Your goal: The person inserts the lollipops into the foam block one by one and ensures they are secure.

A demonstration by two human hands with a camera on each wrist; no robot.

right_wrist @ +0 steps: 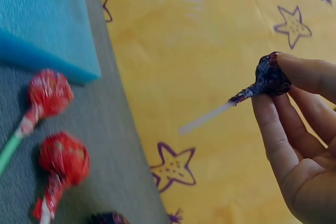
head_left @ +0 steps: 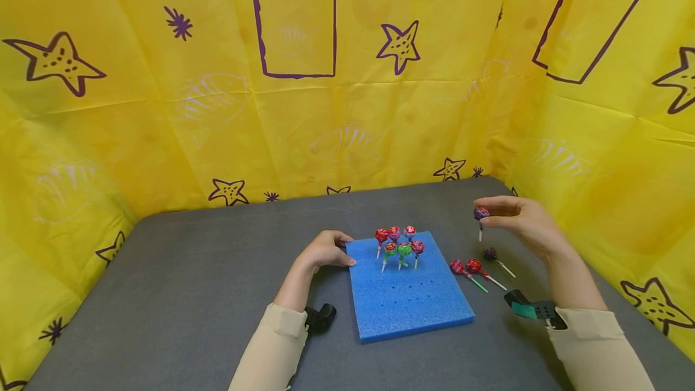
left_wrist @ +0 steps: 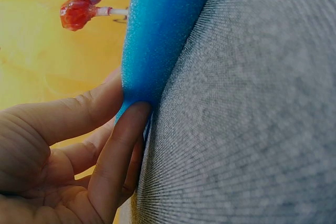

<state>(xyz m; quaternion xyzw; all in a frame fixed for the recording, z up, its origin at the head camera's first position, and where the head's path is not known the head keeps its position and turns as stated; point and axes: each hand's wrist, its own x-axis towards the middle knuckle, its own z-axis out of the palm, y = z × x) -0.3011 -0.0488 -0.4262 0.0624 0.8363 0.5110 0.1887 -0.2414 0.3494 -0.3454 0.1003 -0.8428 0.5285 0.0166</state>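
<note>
My right hand (head_left: 523, 225) pinches a dark purple-wrapped lollipop (head_left: 481, 213) by its head, above the table. In the right wrist view its white stick points away from the fingers (right_wrist: 275, 135). My left hand (head_left: 324, 251) grips the far left corner of a blue foam board (head_left: 409, 312) between thumb and fingers; the left wrist view shows fingertips (left_wrist: 137, 116) against its edge. Several lollipops stand upright in two rows in the board's far half, among them a green one (head_left: 404, 249) and a red one (head_left: 382, 235). Small holes dot the nearer half.
Right of the board, two red lollipops (head_left: 474, 265) and a dark one (head_left: 491, 253) lie on the grey table (head_left: 217, 294). A yellow cloth (head_left: 326, 113) with drawn stars and fish walls the table at the back and sides.
</note>
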